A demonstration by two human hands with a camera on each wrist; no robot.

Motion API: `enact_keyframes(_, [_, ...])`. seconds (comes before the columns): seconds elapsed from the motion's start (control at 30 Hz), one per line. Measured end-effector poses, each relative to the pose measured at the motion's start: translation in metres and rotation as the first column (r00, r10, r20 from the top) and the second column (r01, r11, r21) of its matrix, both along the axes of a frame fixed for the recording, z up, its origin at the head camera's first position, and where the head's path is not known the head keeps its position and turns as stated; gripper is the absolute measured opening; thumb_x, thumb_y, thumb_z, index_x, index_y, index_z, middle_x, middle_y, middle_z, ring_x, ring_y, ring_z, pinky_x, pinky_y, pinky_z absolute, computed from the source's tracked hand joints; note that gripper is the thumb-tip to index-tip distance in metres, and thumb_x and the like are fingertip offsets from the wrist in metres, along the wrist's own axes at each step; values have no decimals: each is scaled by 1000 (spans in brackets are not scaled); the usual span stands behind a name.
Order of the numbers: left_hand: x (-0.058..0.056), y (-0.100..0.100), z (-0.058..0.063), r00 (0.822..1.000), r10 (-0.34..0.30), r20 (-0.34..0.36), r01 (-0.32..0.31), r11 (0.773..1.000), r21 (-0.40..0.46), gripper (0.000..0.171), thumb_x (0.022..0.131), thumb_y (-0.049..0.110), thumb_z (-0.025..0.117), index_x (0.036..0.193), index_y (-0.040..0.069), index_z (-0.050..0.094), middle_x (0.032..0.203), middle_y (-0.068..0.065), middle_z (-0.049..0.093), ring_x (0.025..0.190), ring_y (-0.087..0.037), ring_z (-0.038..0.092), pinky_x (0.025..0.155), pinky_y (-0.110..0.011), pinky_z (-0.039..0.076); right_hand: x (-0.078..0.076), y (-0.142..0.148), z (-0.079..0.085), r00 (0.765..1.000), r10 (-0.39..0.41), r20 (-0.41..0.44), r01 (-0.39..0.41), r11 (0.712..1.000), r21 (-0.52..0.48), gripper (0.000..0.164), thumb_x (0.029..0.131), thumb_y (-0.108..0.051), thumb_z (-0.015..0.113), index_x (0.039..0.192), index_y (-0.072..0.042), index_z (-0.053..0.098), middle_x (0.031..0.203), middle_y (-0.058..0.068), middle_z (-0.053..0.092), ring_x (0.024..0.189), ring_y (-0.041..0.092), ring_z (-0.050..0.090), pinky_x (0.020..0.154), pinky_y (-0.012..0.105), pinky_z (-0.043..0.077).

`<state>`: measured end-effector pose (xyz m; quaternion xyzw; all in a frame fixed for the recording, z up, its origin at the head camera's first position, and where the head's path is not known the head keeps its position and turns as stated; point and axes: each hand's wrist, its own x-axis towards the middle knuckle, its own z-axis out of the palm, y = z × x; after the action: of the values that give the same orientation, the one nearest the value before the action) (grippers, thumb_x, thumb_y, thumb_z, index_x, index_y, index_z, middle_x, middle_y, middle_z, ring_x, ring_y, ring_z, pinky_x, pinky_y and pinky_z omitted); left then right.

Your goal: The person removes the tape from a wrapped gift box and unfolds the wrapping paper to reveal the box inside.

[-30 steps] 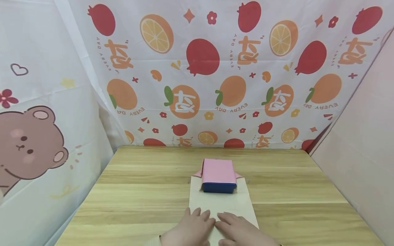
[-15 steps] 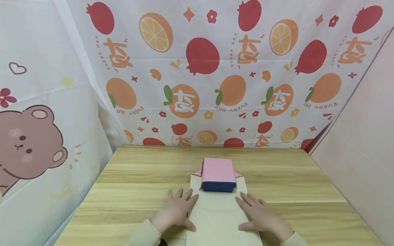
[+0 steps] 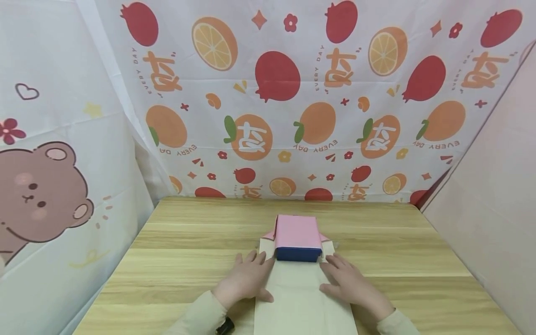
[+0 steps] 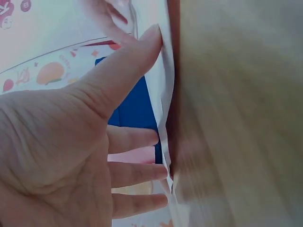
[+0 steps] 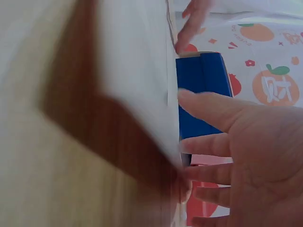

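Observation:
A box (image 3: 298, 254), blue at its near end, sits on a long pale sheet of paper (image 3: 303, 298). Pink paper (image 3: 296, 230) covers its top, and small pink corners stick out on both sides. My left hand (image 3: 247, 280) lies along the sheet's left edge with its fingers spread, fingertips close to the box's near corner. Along the opposite edge my right hand (image 3: 352, 284) touches the paper with straight fingers. In the left wrist view the thumb (image 4: 125, 61) and fingers reach to the sheet. The right wrist view has the sheet's edge (image 5: 137, 80) raised, casting a shadow.
All of this lies on a wood-grain table (image 3: 188, 260). A fruit-print cloth (image 3: 276, 116) hangs behind it, a bear-print cloth (image 3: 42, 195) on the left and a plain pale panel (image 3: 494, 195) on the right. A small black object (image 3: 226, 325) shows below the left wrist.
From close together on the middle of the sheet, both hands have moved apart to its side edges, then slightly forward toward the box. The box stays in place.

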<state>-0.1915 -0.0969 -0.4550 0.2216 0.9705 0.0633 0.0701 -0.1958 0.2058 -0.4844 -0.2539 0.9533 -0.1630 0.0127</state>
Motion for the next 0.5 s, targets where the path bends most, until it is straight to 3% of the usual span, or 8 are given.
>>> enact_keyframes(0.3, [-16, 9, 1, 993, 38, -112, -44, 997, -57, 93, 61, 62, 82, 133, 9, 56, 145, -14, 51, 132, -39, 47, 103, -69, 34, -13, -11, 5, 995, -47, -93, 46, 999, -11, 41, 87, -33, 70, 119, -9, 61, 144, 23, 47, 136, 49, 38, 102, 69, 36])
enact_keyframes(0.5, [-27, 7, 10, 989, 62, -131, -64, 998, -11, 97, 61, 61, 82, 137, 9, 52, 146, -13, 49, 135, -40, 43, 103, -70, 34, -22, -11, 18, 984, -46, -174, 52, 998, 32, 52, 86, -28, 73, 127, 0, 59, 141, 24, 50, 133, 46, 44, 102, 64, 40])
